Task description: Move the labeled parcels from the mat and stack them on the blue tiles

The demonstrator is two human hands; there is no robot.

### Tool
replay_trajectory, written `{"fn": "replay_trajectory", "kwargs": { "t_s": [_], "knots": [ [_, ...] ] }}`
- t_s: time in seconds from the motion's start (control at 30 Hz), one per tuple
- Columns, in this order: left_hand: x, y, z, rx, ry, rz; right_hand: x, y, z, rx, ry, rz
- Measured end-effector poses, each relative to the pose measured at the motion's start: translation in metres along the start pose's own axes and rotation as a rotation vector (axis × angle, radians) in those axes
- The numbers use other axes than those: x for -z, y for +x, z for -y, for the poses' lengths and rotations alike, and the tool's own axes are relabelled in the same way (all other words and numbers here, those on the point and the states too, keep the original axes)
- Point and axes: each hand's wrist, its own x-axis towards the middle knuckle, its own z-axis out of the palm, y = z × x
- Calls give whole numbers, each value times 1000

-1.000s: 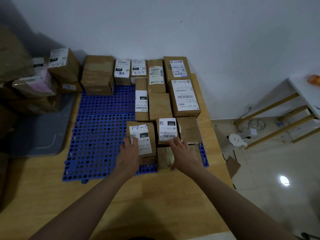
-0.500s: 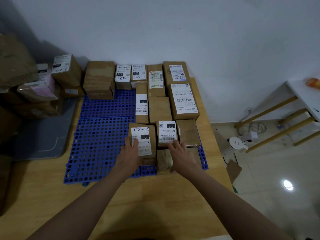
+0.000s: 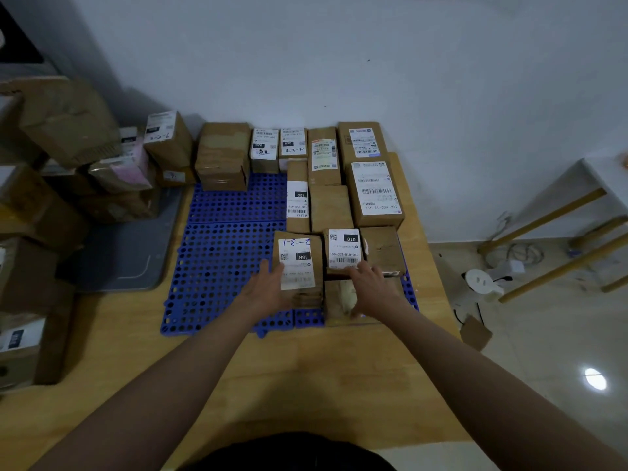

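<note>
Near the middle of the frame, both hands reach onto the blue tiles (image 3: 217, 266), which lie on the wooden worktop (image 3: 306, 379). The left hand (image 3: 268, 288) lies with its fingers fairly straight against the left side of a parcel marked "2-3-1" (image 3: 299, 263) — the fingertips touch the edge of its white label, and the box sits just to the right of the palm, on the front row of the tiles. The right hand (image 3: 372, 287) rests with loosely spread fingers on the near edge of the parcel labelled "010" (image 3: 343, 249), which stands directly beyond it; under the palm lies a small plain box (image 3: 338, 297) at the front edge of the tiles. Whether either hand truly grips anything cannot be told; the fingers look open rather than curled.

Right of the "010" parcel, touching it, is a plain brown box (image 3: 382, 248). Further up the frame more parcels fill the right and back of the tiles in close rows — among them a large box with a long label (image 3: 375, 192) and a narrow one marked "150" (image 3: 298, 198).

At the left of the frame the grey mat (image 3: 136, 253) lies beside the tiles, with a heap of parcels (image 3: 112, 171) above and left of it.
</note>
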Motion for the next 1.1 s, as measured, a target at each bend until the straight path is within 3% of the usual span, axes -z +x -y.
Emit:
{"fn": "replay_trajectory", "kwargs": {
  "t_s": [0.2, 0.47, 0.7, 1.1],
  "knots": [
    [14, -12, 15, 18, 2, -5, 17, 1, 16, 53, -10, -40],
    [38, -47, 59, 184, 94, 42, 32, 13, 66, 146, -70, -21],
    [52, -92, 127, 236, 58, 33, 35, 22, 130, 307, -82, 38],
    [57, -135, 260, 371, -47, -111, 27, 44, 266, 391, 20, 163]
  ]
}}
